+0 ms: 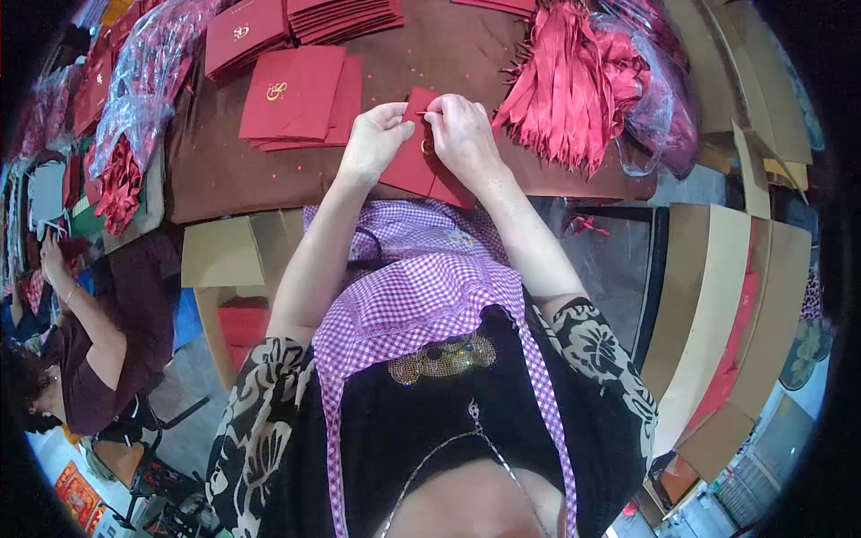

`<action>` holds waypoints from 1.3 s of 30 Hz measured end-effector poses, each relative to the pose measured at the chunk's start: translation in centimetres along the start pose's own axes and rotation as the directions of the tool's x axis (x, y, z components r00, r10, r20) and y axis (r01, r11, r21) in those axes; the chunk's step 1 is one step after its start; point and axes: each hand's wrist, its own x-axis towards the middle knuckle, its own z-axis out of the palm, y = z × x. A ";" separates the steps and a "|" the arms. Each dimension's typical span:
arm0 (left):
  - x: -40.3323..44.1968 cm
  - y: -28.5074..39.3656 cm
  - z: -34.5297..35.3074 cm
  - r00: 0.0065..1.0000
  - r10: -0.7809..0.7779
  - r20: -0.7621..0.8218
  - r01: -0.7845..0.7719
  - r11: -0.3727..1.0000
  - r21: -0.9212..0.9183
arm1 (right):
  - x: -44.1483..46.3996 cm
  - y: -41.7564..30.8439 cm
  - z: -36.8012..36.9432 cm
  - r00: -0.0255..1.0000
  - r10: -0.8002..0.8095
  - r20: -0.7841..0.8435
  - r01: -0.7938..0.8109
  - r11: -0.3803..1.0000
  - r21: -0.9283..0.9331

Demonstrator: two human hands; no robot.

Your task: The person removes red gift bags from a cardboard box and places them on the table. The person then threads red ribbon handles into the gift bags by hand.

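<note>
A flat red card or folded bag with a gold logo, the red piece [410, 170], lies at the table's front edge between my hands. My left hand [378, 142] is closed in a pinch at its left side. Over its upper right part, my right hand [461, 136] has thumb and fingers pressed together, partly covering the logo. A thin red strip seems to show at the right fingertips; what either pinch holds is too small to make out. Another red piece [451, 190] lies partly under my right wrist.
Left of my hands lies a stack of red logo pieces [300, 94], with more piles [247, 36] behind. A bundle of red ribbons [560, 99] sits right, beside clear plastic. Cardboard boxes [708, 305] stand at both sides. A co-worker [99, 350] sits at far left.
</note>
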 end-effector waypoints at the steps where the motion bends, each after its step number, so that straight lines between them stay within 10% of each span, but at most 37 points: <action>1: 0.2 -0.4 -0.2 1.000 0.026 0.004 -0.026 1.000 0.018 | 0.0 0.0 0.0 1.000 0.004 0.008 -0.004 1.000 -0.005; 14: -0.4 0.0 0.9 0.979 0.198 -0.048 -0.169 0.919 0.358 | 0.9 -1.9 -1.4 0.979 -0.162 0.124 0.193 0.933 -0.305; 22: -0.8 2.1 0.6 0.963 0.262 0.063 -0.265 0.879 0.396 | 0.5 -1.3 -2.2 0.973 0.218 0.081 -0.230 0.951 0.208; 24: -1.1 3.9 0.5 0.991 -0.028 0.131 -0.020 0.935 0.353 | 0.5 -1.1 -2.5 0.974 0.214 0.075 -0.226 0.946 0.232; 29: 0.8 -0.6 -0.1 0.927 0.331 0.177 -0.374 0.847 0.377 | 0.3 -1.4 -2.9 0.975 0.209 0.073 -0.221 0.947 0.233; 34: -0.8 2.0 0.5 0.954 0.257 0.158 -0.301 0.776 0.555 | 1.3 -0.3 -4.5 0.977 0.084 0.198 -0.125 0.971 0.205; 36: -1.3 2.7 0.6 0.947 0.251 0.203 -0.322 0.749 0.579 | 2.7 0.4 -5.4 0.977 -0.209 0.030 0.203 0.969 0.138; 39: -1.5 3.1 0.9 0.932 0.263 0.248 -0.360 0.733 0.577 | 3.4 0.5 -6.0 0.972 -0.106 0.211 0.044 0.959 0.278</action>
